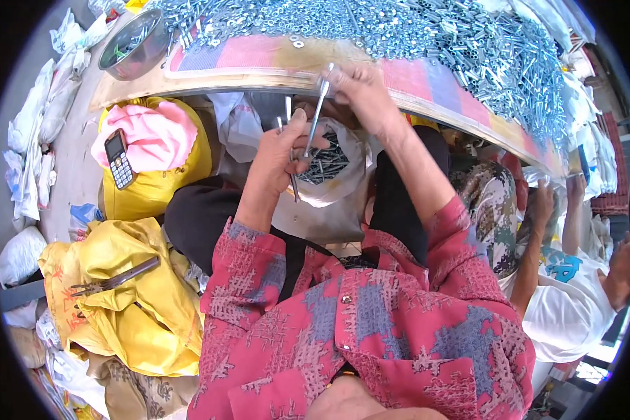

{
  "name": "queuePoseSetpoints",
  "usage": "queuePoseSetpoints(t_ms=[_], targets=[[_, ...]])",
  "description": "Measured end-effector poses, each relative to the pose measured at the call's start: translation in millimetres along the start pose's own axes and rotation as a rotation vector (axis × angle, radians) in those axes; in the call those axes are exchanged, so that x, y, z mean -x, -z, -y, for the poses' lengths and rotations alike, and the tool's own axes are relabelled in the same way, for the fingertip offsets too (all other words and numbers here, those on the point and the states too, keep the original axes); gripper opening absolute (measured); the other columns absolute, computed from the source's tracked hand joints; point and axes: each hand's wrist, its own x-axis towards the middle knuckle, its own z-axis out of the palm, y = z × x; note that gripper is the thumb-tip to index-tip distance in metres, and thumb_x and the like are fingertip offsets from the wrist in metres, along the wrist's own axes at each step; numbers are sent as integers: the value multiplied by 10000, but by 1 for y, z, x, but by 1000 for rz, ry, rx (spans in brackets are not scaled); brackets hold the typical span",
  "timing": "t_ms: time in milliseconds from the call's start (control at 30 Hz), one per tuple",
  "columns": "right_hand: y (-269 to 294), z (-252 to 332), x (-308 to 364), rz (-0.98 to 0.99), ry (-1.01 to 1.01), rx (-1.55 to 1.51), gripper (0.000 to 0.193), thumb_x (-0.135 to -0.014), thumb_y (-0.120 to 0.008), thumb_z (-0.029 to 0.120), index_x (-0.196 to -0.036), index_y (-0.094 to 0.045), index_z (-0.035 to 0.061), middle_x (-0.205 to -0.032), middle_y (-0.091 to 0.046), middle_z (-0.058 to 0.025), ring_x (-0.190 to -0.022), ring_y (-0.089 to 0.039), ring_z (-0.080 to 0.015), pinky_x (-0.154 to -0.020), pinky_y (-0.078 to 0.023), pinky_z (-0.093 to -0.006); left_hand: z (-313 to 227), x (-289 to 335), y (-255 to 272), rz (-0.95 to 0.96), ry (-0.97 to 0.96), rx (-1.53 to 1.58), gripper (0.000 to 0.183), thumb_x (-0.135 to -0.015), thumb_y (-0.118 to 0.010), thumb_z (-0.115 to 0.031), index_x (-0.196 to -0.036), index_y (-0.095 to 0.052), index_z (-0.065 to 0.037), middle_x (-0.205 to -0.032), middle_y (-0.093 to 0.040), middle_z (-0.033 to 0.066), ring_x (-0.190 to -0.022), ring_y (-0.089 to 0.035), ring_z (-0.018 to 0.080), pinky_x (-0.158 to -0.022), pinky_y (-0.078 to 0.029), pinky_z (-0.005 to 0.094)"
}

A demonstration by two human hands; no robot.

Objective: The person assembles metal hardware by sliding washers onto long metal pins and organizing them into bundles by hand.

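Between my two hands a long, shiny metal bolt [317, 115] stands at a slant. My right hand [362, 94] pinches its upper end, just over the table's near edge. Around its lower end the fingers of my left hand [278, 152] are closed. More thin metal bolts [288, 106] stick out of the left hand, above and below the fingers; how many is hidden. Directly beneath the hands, between my knees, an open white sack [357, 178] holds a heap of similar dark bolts [329, 162].
A board table [133, 94] with a striped cloth [273, 52] carries heaps of washers, tubes and bolts [371, 28]. A metal bowl [136, 52] stands at its left. A phone [119, 159] and pink cloth rest on a yellow sack [157, 199]. Another person [567, 301] works at right.
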Motion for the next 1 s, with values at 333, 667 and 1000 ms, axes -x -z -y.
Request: queuePoseSetpoints(t_ms=[333, 667, 1000], targets=[[-26, -32, 4, 152, 68, 24, 251, -907, -626, 247, -890, -684, 4, -730, -643, -11, -593, -530, -61, -616, -445, -233, 1, -6, 17, 296, -45, 331, 295, -952, -541, -365, -1056, -556, -90, -701, -579, 26, -381, -336, 34, -368, -260, 168], [-20, -15, -5, -8, -30, -52, 248, -913, -615, 230, -909, -674, -11, -765, -652, -52, -629, -558, -78, -547, -438, -219, 4, 4, 19, 323, -168, -65, 199, -906, -605, -236, -950, -653, -48, -759, -636, 29, -486, -382, 13, -424, -242, 166], [-21, -4, -26, -180, 146, 7, 228, -933, -585, 202, -852, -671, 7, -729, -625, -25, -559, -443, -37, -493, -313, -174, -10, 8, 10, 203, -228, -148, 225, -911, -610, -266, -974, -651, -54, -777, -644, 31, -589, -473, 30, -486, -294, 161]])
